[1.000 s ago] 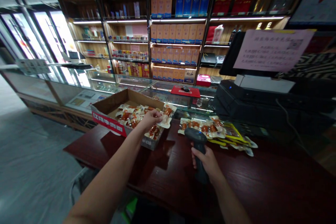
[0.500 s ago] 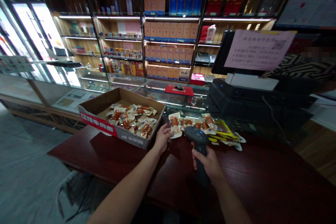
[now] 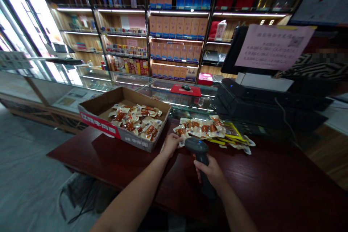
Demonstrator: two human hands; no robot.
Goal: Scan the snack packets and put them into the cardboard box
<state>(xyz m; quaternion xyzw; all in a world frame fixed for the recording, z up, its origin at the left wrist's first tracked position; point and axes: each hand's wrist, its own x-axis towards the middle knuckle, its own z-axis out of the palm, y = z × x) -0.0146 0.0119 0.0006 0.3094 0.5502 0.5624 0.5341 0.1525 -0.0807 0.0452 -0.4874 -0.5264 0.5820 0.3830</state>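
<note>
My right hand (image 3: 210,170) is wrapped round the handle of a dark barcode scanner (image 3: 196,145), its head pointing forward and left over the table. My left hand (image 3: 171,145) is closed at the near left end of a row of clear vacuum-packed snacks. Its fingers pinch the edge of a snack packet (image 3: 181,130) with reddish-brown pieces inside. Just right of it lie more snack packets (image 3: 206,127), and beyond them yellow packets (image 3: 231,132). To the left stands an open cardboard box (image 3: 138,144) with several similar packets (image 3: 130,125) in it.
Behind the dark red table (image 3: 108,159) runs a glass counter (image 3: 152,87) with a mouse (image 3: 186,87) on a red mat. A monitor with a pink paper sign (image 3: 274,47) stands at right. A person's patterned sleeve (image 3: 312,67) shows behind it. Shelves of boxed goods line the wall.
My left hand has gone from spread fingers beside the end packet to pinching it, and the packet has tilted. The scanner has moved slightly left and down.
</note>
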